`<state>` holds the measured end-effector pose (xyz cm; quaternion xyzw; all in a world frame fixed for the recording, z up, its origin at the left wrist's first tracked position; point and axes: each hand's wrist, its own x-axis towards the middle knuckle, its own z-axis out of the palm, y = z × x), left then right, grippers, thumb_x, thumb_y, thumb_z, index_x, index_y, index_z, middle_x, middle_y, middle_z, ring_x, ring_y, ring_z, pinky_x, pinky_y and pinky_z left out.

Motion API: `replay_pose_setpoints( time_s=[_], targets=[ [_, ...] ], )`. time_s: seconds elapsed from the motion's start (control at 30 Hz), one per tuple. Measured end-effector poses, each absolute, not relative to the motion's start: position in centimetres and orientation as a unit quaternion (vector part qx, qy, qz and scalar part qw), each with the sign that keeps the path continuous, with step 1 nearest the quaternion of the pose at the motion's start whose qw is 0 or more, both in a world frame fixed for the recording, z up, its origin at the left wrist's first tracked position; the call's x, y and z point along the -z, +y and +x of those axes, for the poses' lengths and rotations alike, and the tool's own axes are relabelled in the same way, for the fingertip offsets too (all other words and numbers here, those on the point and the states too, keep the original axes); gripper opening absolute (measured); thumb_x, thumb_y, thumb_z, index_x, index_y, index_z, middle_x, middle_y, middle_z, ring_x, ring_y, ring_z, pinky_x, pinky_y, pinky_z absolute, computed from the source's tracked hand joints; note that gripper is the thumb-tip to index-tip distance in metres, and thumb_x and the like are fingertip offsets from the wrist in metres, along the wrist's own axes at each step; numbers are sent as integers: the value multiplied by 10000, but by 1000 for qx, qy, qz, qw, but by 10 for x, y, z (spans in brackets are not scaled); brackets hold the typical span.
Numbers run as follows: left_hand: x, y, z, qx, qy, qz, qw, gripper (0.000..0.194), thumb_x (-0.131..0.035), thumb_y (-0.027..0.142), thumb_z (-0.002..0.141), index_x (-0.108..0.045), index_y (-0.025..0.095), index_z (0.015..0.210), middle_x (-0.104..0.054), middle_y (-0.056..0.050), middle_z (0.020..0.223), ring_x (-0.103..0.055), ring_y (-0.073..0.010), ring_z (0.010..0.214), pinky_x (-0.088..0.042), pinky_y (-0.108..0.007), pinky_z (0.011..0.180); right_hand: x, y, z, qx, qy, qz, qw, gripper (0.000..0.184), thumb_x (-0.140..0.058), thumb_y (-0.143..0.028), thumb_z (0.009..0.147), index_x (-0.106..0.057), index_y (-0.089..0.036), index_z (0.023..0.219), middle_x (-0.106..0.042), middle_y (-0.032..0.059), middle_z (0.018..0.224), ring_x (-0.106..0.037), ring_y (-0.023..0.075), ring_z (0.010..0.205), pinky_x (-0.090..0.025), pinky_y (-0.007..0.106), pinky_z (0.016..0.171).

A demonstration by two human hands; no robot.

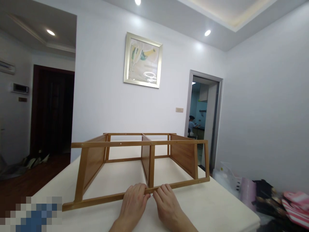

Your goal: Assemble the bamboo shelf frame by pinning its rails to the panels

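The wooden shelf frame (142, 161) is lying on its side on the white table (212, 206). I am pressing my left hand (133, 200) and right hand (166, 201), fingers together, onto its lower front rail (103, 199) beside the middle upright (151, 166).

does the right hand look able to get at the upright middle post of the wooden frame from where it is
Probably yes: the right hand rests on the light brown wooden frame's near bottom rail, just right of the middle post, with nothing between them.
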<state>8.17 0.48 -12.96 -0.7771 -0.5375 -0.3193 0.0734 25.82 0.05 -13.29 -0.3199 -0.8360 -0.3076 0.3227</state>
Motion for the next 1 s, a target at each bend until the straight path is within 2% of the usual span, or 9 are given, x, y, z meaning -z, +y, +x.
replay_pose_setpoints(
  time_s=[0.17,0.37,0.6,0.8,1.0],
  targets=[
    [129,4,81,292,-553,-779,44,138,-477,206,883,-610,232,902,-675,-26,909,-592,-209,875,-355,-336,813,131,1,260,239,-855,-332,319,190,-475,-26,764,-540,-197,813,-554,48,817,-438,197,770,-352,360,749],
    [134,8,73,255,-569,-781,17,88,-496,218,856,-577,235,887,-665,-18,911,-584,-202,879,-345,-322,800,128,0,264,175,-880,-311,313,160,-484,-50,773,-517,-203,809,-558,37,804,-454,192,793,-360,339,738],
    [136,11,60,253,-580,-774,18,82,-508,175,826,-562,232,848,-639,-4,875,-565,-198,864,-348,-318,798,128,5,295,132,-806,-380,435,193,-385,-75,891,-516,-209,847,-570,44,804,-502,191,774,-403,324,683],
    [143,20,51,256,-579,-774,-14,117,-506,107,777,-561,211,774,-611,-10,890,-542,-181,882,-354,-297,808,136,-8,356,136,-772,-419,457,172,-409,-141,927,-525,-224,829,-589,37,781,-552,192,741,-456,333,671],
    [145,30,42,218,-592,-775,-33,130,-486,116,777,-579,205,759,-626,-17,884,-559,-185,900,-355,-309,832,139,-14,408,148,-710,-476,498,150,-447,-200,927,-569,-227,845,-623,51,793,-599,212,749,-497,360,682]
  ],
)
